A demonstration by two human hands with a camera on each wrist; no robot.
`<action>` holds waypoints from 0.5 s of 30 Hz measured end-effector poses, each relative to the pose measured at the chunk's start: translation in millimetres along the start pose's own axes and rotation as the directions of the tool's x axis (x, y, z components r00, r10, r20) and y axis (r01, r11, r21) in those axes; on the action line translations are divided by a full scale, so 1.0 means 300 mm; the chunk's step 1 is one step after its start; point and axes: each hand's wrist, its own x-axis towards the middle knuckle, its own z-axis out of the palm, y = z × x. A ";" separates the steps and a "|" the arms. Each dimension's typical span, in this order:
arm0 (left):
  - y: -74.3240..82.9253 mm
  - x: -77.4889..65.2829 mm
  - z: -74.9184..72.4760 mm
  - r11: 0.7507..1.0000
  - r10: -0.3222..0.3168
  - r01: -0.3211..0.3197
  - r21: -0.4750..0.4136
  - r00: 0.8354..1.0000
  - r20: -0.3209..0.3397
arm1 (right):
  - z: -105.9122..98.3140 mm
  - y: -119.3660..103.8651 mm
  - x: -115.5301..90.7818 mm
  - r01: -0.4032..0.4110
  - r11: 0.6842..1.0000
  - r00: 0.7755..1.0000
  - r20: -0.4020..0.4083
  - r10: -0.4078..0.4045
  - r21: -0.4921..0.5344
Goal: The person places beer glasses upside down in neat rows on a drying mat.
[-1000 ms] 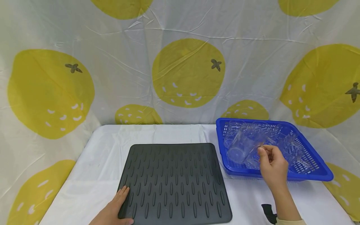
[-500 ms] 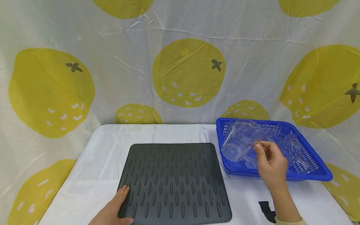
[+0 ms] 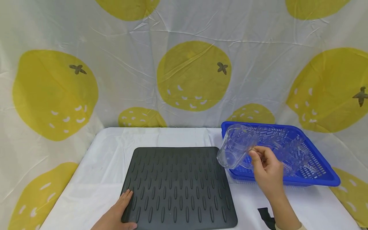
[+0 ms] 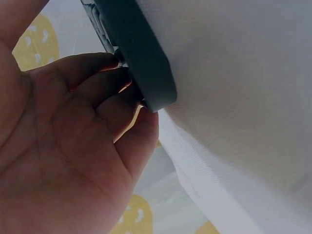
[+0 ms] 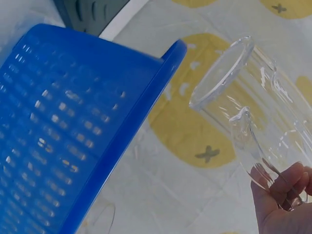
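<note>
"Mat (image 3: 179, 188) nearest, black and ridged. Where's the left hand (image 3: 116, 213)?"

"At its left edge, thumb spread away from the fingers and touching the near corner."

"And the right hand (image 3: 268, 172)?"

"Farther out, pinching a clear mug (image 3: 236, 145) by its handle. The mug is held tilted in the air, its base towards the mat's far right corner."

"Beyond that?"

"A blue basket (image 3: 307, 181) with more clear glassware (image 3: 296, 153) inside, then a lemon-printed curtain (image 3: 258, 57)."

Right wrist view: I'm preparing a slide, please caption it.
A right hand holds a clear mug by its handle near a blue basket.
</note>
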 end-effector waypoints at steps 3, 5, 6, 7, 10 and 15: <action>0.000 0.000 -0.001 1.000 0.006 -0.006 -0.001 1.000 0.004 | 0.012 -0.015 -0.007 -0.004 1.000 1.000 0.014 0.004 0.001; 0.001 0.000 -0.002 1.000 0.007 -0.007 -0.003 1.000 0.004 | 0.020 -0.026 -0.010 -0.012 1.000 1.000 0.023 0.012 -0.001; 0.001 0.000 -0.002 1.000 0.006 -0.006 -0.004 1.000 0.005 | 0.025 -0.030 -0.011 -0.013 1.000 1.000 0.026 0.013 -0.002; 0.001 -0.001 -0.002 1.000 0.008 -0.008 -0.003 1.000 0.006 | 0.030 -0.034 -0.013 -0.014 1.000 0.999 0.030 0.014 -0.002; 0.002 -0.001 -0.001 1.000 0.004 -0.004 -0.002 1.000 0.002 | 0.045 -0.041 -0.018 -0.012 1.000 0.999 0.039 0.012 -0.001; 0.001 0.002 0.000 1.000 -0.002 0.002 0.002 1.000 0.000 | 0.073 -0.042 -0.030 0.009 1.000 0.999 0.051 -0.010 0.020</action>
